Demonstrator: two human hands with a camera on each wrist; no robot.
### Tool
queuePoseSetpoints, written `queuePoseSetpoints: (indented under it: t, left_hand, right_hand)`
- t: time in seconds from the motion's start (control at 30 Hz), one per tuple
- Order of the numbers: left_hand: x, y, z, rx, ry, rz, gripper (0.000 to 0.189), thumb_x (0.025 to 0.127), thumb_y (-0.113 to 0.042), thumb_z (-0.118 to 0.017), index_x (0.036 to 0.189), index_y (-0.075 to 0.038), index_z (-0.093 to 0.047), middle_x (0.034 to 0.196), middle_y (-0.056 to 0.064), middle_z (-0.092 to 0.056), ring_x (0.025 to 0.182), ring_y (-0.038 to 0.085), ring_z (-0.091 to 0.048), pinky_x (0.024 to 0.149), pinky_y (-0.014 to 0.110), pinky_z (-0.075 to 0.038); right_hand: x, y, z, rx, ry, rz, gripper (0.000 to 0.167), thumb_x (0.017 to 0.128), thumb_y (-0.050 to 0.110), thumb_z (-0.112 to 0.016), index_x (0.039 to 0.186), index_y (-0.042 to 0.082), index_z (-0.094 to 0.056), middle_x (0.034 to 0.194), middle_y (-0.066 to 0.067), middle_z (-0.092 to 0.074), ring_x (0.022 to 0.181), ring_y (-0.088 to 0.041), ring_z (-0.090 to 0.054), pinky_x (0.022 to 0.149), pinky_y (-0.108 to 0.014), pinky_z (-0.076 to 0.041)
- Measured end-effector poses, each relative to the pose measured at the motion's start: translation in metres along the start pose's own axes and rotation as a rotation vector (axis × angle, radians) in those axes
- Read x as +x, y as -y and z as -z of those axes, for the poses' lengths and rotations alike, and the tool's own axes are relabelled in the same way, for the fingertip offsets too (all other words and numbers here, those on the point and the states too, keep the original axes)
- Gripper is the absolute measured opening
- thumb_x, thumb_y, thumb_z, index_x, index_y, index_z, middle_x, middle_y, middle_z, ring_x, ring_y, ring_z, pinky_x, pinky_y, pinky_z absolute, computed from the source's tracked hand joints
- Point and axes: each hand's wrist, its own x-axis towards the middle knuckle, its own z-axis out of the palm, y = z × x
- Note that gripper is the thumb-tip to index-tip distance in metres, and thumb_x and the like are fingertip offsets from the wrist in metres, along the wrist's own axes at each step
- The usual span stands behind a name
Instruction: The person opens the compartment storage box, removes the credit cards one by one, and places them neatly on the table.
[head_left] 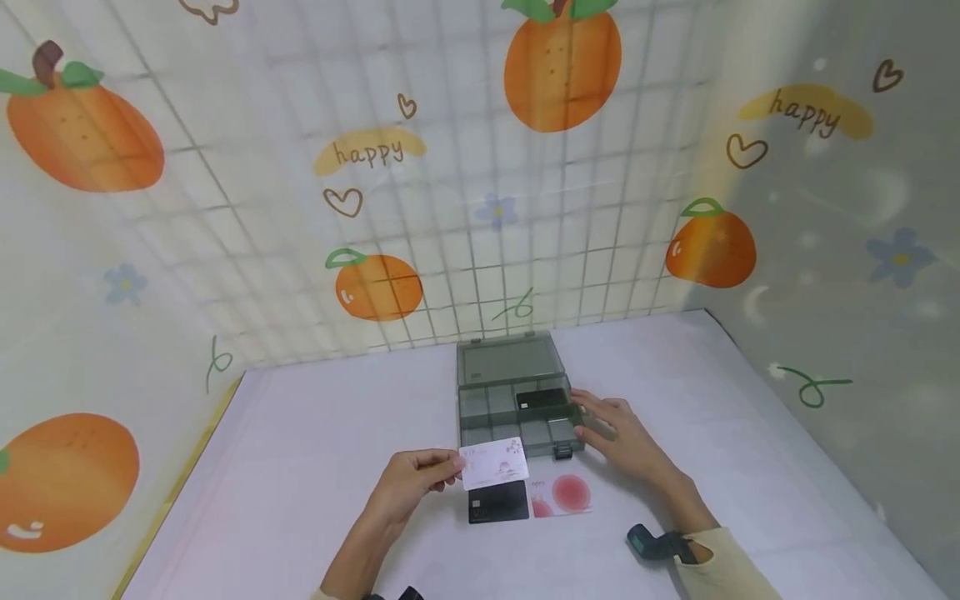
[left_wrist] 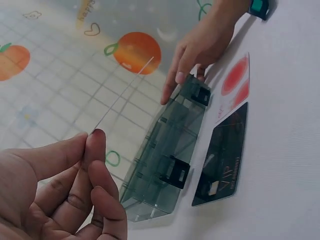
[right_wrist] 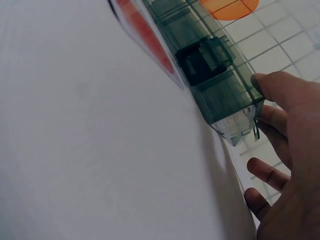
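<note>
My left hand [head_left: 408, 486] pinches a pale pink-white card [head_left: 493, 463] by its left edge, between thumb and index finger. In the left wrist view that card [left_wrist: 122, 95] shows edge-on as a thin line. Behind it is a translucent grey-green compartment box [head_left: 508, 360] with its lid folded back. A black card [head_left: 543, 398] lies in the back right part of the box. My right hand [head_left: 626, 437] touches the box's right end, thumb tip at the front corner, fingers extended and spread in the right wrist view.
In front of the box a black VIP card [head_left: 498, 505] lies beside a white card with red round shapes [head_left: 572, 493]. The white tabletop [head_left: 322, 433] ends at a wall curtain [head_left: 450, 225] printed with oranges, with a grid behind it.
</note>
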Motion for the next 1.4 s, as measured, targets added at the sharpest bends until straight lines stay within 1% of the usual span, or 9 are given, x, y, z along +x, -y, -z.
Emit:
queuePoseSetpoints:
  t: [0.13,0.33,0.5,0.57,0.8,0.97,1.1,1.23,1.4]
  left_hand:
    - [-0.007,0.005,0.001,-0.005,0.013,0.001,0.032,0.091,-0.025,-0.076,0.106,0.004,-0.075,0.086,0.005,-0.071,0.08,0.02,-0.06,0.074,0.031,-0.051]
    - [-0.017,0.015,0.006,0.005,0.03,0.0,0.032,0.089,-0.025,-0.078,0.103,0.004,-0.075,0.083,0.005,-0.071,0.079,0.018,-0.06,0.074,0.029,-0.051]
    - [-0.027,0.026,0.009,0.004,0.043,0.024,0.032,0.089,-0.026,-0.078,0.102,0.003,-0.075,0.083,0.005,-0.072,0.079,0.016,-0.061,0.074,0.028,-0.052]
    - [-0.03,0.03,0.01,-0.005,0.047,0.037,0.031,0.089,-0.026,-0.078,0.102,0.003,-0.075,0.084,0.004,-0.071,0.079,0.016,-0.061,0.074,0.029,-0.052]
    - [-0.035,0.038,0.007,0.008,0.056,0.04,0.031,0.089,-0.024,-0.078,0.103,0.004,-0.076,0.085,0.005,-0.073,0.079,0.016,-0.062,0.073,0.03,-0.053]
    - [-0.039,0.043,0.002,0.02,0.078,0.065,0.03,0.088,-0.026,-0.079,0.102,0.001,-0.077,0.086,0.002,-0.073,0.079,0.015,-0.061,0.073,0.03,-0.052]
    - [-0.042,0.045,-0.002,0.027,0.08,0.079,0.03,0.088,-0.024,-0.079,0.102,0.002,-0.076,0.086,0.002,-0.073,0.078,0.014,-0.061,0.072,0.031,-0.052]
    - [-0.044,0.046,-0.004,0.048,0.074,0.083,0.029,0.089,-0.022,-0.078,0.102,0.003,-0.076,0.088,0.004,-0.074,0.078,0.015,-0.062,0.073,0.032,-0.053]
    - [-0.044,0.047,-0.006,0.068,0.073,0.083,0.026,0.088,-0.021,-0.079,0.099,0.002,-0.077,0.084,0.003,-0.073,0.076,0.014,-0.062,0.07,0.029,-0.053]
  right_hand:
    - [0.0,0.0,0.0,0.007,-0.009,0.012,0.056,0.096,0.033,-0.068,0.148,0.019,-0.051,0.154,0.003,-0.045,0.123,-0.03,-0.042,0.095,-0.064,-0.041]
    - [0.0,-0.002,-0.001,-0.001,-0.003,-0.003,0.058,0.097,0.035,-0.068,0.149,0.021,-0.049,0.154,0.003,-0.044,0.124,-0.03,-0.041,0.095,-0.064,-0.041]
    - [0.001,-0.002,-0.001,-0.01,-0.004,0.019,0.057,0.097,0.035,-0.068,0.149,0.019,-0.05,0.154,0.002,-0.044,0.124,-0.03,-0.042,0.095,-0.063,-0.041]
    - [0.001,-0.001,-0.001,-0.007,-0.003,0.014,0.057,0.097,0.034,-0.068,0.149,0.02,-0.05,0.154,0.003,-0.045,0.124,-0.03,-0.041,0.095,-0.064,-0.041]
    - [0.0,0.0,-0.001,0.004,0.002,-0.011,0.058,0.097,0.033,-0.068,0.15,0.022,-0.048,0.154,0.002,-0.045,0.126,-0.031,-0.04,0.095,-0.065,-0.041]
    - [0.0,0.0,-0.002,-0.001,0.007,-0.027,0.058,0.097,0.034,-0.068,0.15,0.023,-0.048,0.154,0.002,-0.045,0.125,-0.03,-0.041,0.094,-0.065,-0.042]
    - [0.0,0.001,-0.002,-0.006,0.005,-0.031,0.058,0.097,0.035,-0.068,0.151,0.023,-0.048,0.154,0.002,-0.045,0.126,-0.029,-0.04,0.095,-0.065,-0.041]
    - [0.001,0.002,-0.002,-0.003,-0.004,-0.007,0.057,0.097,0.032,-0.068,0.15,0.02,-0.049,0.153,0.0,-0.046,0.124,-0.031,-0.042,0.094,-0.065,-0.042]
    - [0.001,0.003,-0.001,-0.007,0.0,-0.023,0.058,0.097,0.032,-0.068,0.15,0.02,-0.048,0.154,0.0,-0.045,0.125,-0.031,-0.041,0.095,-0.066,-0.041]
